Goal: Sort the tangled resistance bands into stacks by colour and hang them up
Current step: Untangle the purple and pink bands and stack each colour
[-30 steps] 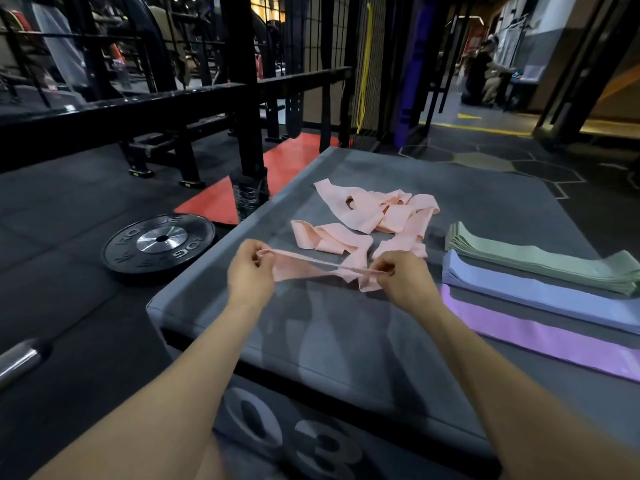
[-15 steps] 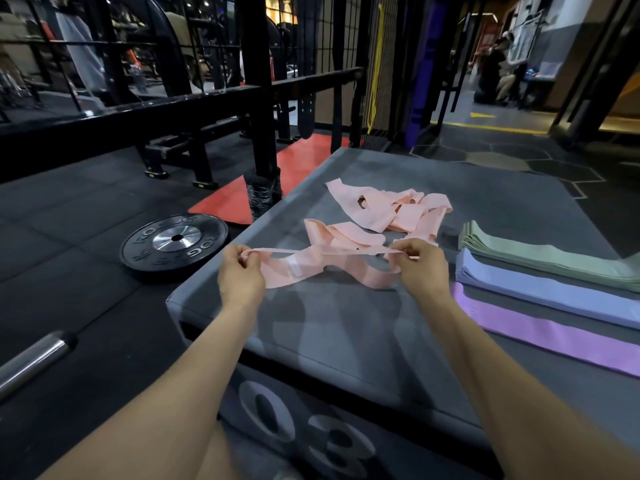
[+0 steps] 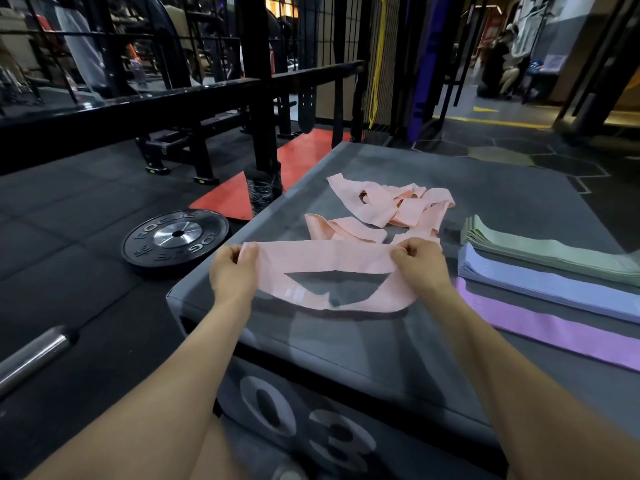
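A pink resistance band [image 3: 322, 258] is stretched as an open loop just above the grey plyo box [image 3: 346, 344]. My left hand [image 3: 230, 271] pinches its left end and my right hand [image 3: 420, 268] pinches its right end. Behind it lies a tangled heap of more pink bands [image 3: 388, 206]. On the right of the box sit three flat stacks: green bands [image 3: 554, 252], blue bands [image 3: 540, 284] and purple bands [image 3: 540, 320].
A black weight plate [image 3: 176, 239] lies on the floor left of the box, with a barbell end [image 3: 34, 355] nearer me. A black rack upright [image 3: 259, 109] stands beyond the box's left edge. A yellow band [image 3: 377, 60] hangs on the far grid wall.
The held pink band went from a twisted thin strip to a flat, spread-open loop. Both hands lifted it clear of the pink heap and drew it nearer to me.
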Demonstrator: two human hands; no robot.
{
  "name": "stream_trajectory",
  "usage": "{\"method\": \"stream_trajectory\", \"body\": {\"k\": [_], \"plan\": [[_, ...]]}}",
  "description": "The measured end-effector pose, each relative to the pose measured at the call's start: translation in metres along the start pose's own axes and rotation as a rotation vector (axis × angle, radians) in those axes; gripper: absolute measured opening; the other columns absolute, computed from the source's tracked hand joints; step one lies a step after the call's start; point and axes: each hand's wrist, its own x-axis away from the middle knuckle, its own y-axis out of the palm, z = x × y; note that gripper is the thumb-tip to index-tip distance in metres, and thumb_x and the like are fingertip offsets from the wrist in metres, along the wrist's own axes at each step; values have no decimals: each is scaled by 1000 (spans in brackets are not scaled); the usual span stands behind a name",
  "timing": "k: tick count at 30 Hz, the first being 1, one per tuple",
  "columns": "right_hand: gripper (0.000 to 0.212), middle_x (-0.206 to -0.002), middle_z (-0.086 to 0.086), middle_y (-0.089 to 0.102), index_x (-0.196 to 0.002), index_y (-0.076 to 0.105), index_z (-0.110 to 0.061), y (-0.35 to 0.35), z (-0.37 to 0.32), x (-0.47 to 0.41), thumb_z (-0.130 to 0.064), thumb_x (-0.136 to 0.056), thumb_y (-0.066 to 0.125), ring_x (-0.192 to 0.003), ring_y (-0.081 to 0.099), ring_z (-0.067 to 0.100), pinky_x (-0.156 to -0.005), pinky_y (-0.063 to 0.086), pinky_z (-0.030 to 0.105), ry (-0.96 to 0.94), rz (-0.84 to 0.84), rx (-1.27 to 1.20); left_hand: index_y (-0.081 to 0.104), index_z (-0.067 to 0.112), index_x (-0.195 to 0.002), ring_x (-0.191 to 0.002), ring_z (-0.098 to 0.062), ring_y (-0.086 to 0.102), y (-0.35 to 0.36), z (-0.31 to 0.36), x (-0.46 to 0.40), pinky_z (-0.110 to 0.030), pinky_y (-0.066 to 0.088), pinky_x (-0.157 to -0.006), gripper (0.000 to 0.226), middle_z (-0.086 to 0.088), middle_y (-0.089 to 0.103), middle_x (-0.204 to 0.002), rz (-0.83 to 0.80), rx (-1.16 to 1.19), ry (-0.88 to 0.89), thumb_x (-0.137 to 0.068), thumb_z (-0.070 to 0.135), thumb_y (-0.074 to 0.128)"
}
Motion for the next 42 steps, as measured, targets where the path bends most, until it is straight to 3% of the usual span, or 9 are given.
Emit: {"method": "stream_trajectory", "body": {"k": [3, 9, 14, 17, 24, 27, 30, 37, 42], "plan": [[19, -84, 21, 62, -85, 60, 7, 7, 8, -1, -10, -86, 51, -81, 53, 37, -67, 41, 35, 20, -72, 229, 56, 15, -89, -90, -28, 58, 2, -7, -2, -29, 38, -73, 16, -5, 61, -92, -65, -242, 50, -88, 30, 58], [30, -115, 5, 54, -113, 60, -13, 21, 0, 1, -26, -86, 64, -109, 49, 22, -93, 42, 32, -239, -73, 469, 54, 21, -113, -117, -26, 46, 6, -7, 2, -39, 36, -97, 36, -5, 47, -124, -101, -640, 187, -81, 28, 67], [10, -88, -3, 53, -86, 67, -13, 35, -20, 24, -22, -82, 68, -81, 51, 12, -72, 37, 21, -468, -351, 447, 58, 23, -112, -120, -24, 40, 6, -2, 15, -37, 30, -99, 39, -3, 45, -120, -157, -794, 391, -76, 26, 73], [17, -78, -4, 58, -81, 68, -10, 43, -14, 37, -27, -83, 68, -72, 51, 10, -60, 36, 17, -440, -498, 400, 57, 23, -111, -118, -23, 42, 2, -1, 19, -37, 31, -97, 41, -2, 45, -119, -196, -789, 440, -74, 25, 75], [46, -70, -5, 61, -77, 66, -7, 51, -17, 53, -52, -84, 59, -66, 53, 9, -58, 38, 17, -311, -475, 308, 61, 19, -104, -112, -25, 48, -7, -6, 15, -38, 41, -96, 27, -4, 48, -116, -269, -693, 330, -78, 17, 67], [32, -72, 1, 66, -78, 66, -5, 55, -19, 58, -36, -83, 63, -71, 57, 15, -64, 43, 27, -304, -450, 355, 61, 19, -104, -111, -23, 48, -6, -7, 16, -33, 40, -88, 25, -3, 47, -116, -281, -693, 320, -79, 15, 64], [9, -76, 5, 66, -77, 63, -9, 54, -22, 59, -13, -82, 55, -76, 57, 18, -63, 39, 24, -298, -448, 368, 61, 19, -105, -109, -24, 49, -5, -7, 17, -33, 41, -88, 25, -4, 47, -117, -283, -690, 318, -81, 14, 61], [14, -86, 6, 58, -91, 59, -4, 30, -52, 49, -14, -87, 50, -82, 51, 23, -69, 37, 28, -346, -309, 374, 59, 19, -114, -117, -23, 45, 5, 6, 35, -37, 35, -94, 24, -2, 47, -125, -206, -707, 463, -90, 21, 56], [16, -83, 5, 52, -99, 56, -4, 3, -84, 47, -9, -90, 44, -78, 46, 22, -65, 30, 28, -467, -302, 422, 54, 11, -122, -120, -14, 46, 21, 40, 54, -16, 32, -94, 32, -2, 50, -129, -499, -257, 465, -93, 2, 47]]}}
